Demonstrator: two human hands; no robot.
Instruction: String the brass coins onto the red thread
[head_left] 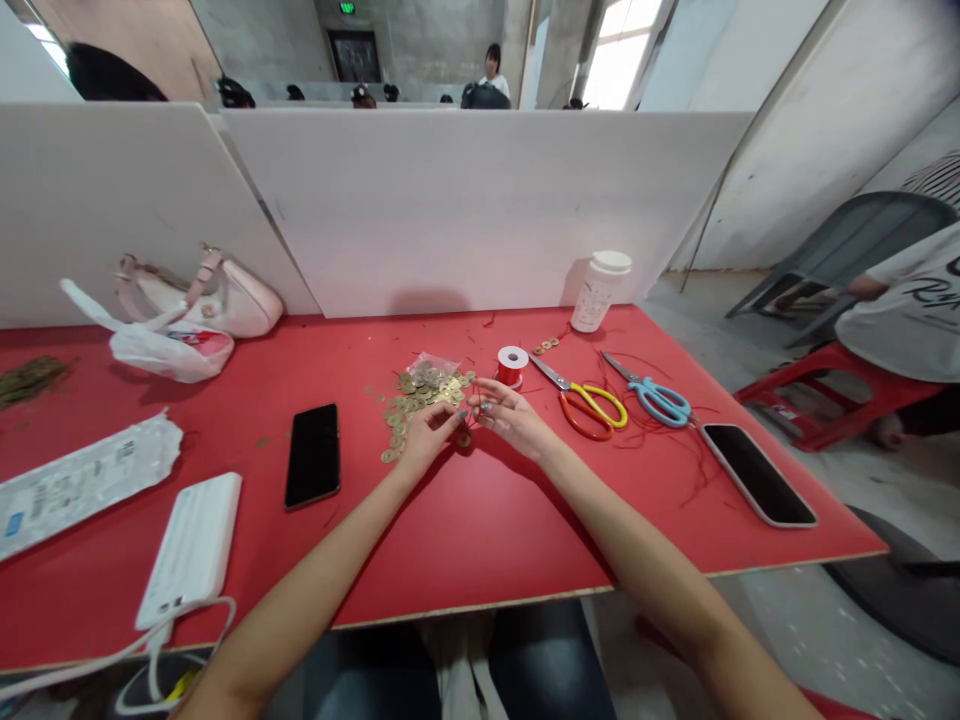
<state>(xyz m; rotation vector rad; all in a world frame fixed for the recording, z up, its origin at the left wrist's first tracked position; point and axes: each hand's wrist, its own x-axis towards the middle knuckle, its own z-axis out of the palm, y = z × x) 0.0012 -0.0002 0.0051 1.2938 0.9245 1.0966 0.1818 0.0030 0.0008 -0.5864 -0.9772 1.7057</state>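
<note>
My left hand (433,430) and my right hand (513,415) meet above the red table, fingertips close together. A thin red cord (475,396) runs between them, and the fingers of both hands are pinched on it. Just below the fingertips hangs or lies a brass coin (464,439) with a hole; I cannot tell whether it touches the table. Behind my left hand spreads a pile of brass coins (405,405), with a clear plastic bag (433,368) on top. A spool of red cord (511,366) stands beyond my right hand.
Right of my hands lie red-and-yellow scissors (592,408), blue scissors (660,402), cord scraps and a phone (757,475). A white cup (600,291) stands by the divider (480,210). On the left are a black phone (312,456), a power bank (191,550) and bags (240,298).
</note>
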